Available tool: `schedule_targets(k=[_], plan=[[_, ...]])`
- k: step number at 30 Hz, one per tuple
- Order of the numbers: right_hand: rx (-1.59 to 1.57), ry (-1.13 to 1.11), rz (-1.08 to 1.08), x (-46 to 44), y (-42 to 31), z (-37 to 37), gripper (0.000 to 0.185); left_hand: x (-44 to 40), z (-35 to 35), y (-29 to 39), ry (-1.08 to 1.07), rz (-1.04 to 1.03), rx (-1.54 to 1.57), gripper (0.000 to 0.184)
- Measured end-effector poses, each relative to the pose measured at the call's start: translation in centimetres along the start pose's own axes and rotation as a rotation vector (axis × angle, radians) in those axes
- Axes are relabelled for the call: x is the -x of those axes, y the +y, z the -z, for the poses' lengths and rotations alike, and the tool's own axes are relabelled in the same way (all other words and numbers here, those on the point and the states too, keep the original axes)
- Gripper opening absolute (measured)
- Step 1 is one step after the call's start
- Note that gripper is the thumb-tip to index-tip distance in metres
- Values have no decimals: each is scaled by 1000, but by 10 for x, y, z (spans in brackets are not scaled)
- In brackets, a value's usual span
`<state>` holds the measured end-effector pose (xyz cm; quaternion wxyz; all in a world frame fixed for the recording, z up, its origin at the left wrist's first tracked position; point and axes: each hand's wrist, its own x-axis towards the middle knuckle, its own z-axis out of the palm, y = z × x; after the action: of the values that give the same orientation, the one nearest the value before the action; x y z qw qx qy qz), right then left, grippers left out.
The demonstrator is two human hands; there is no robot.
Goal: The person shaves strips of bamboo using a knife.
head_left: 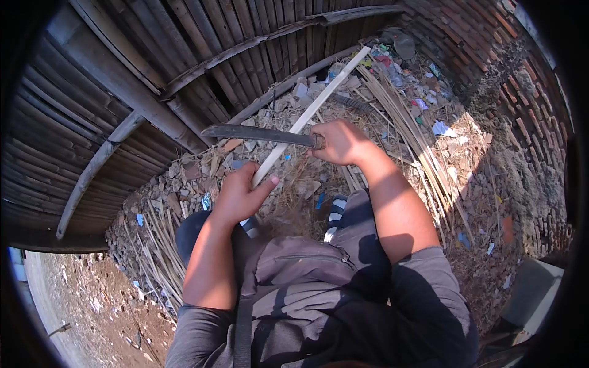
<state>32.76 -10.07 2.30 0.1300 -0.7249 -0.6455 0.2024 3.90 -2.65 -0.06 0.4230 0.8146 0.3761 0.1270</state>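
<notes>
My left hand is closed around the near end of a long pale bamboo strip, which slants up and away to the right. In my right hand is the handle of a machete. Its dark, broad blade points left and crosses the strip a short way beyond my left hand. Blade and strip appear to touch, though the exact contact cannot be made out. My right-hand fingers wrap the handle and hide most of it.
Split bamboo strips lie in a bundle to the right, and more thin strips lie to the left. Rubble and litter cover the ground. A bamboo wall stands ahead and left, a brick wall at the right.
</notes>
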Motion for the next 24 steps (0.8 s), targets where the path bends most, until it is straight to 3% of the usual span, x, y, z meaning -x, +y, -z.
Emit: schedule_targets(k=[2, 5, 7, 9, 12, 15, 16, 19, 20, 24], plan=[[-89, -54, 26, -2, 7, -1, 51, 3, 2, 4, -18, -18, -31, 43], [-137, 264, 26, -12, 42, -17, 50, 2, 2, 0, -22, -14, -22, 43], [-200, 221, -71, -15, 48, -10, 57, 0, 0, -3, -18, -12, -1, 43], [-99, 362, 2, -10, 49, -16, 54, -1, -2, -4, -19, -20, 15, 44], [-66, 74, -99, 1, 6, 1, 51, -5, -9, -11, 44, -85, 29, 53], [22, -28, -58, 9, -20, 7, 47, -5, -11, -14, 41, -84, 34, 52], [-30, 57, 70, 2, -1, -7, 49, -3, -9, -13, 50, -91, 2, 52], [-231, 104, 114, -10, 20, -7, 51, -1, -3, -4, 74, -105, -61, 51], [-423, -83, -205, -8, 25, 4, 54, 0, -2, -2, 83, -99, -62, 51], [-277, 300, -38, -13, 47, -21, 56, -1, -1, -1, 83, -86, -53, 51]])
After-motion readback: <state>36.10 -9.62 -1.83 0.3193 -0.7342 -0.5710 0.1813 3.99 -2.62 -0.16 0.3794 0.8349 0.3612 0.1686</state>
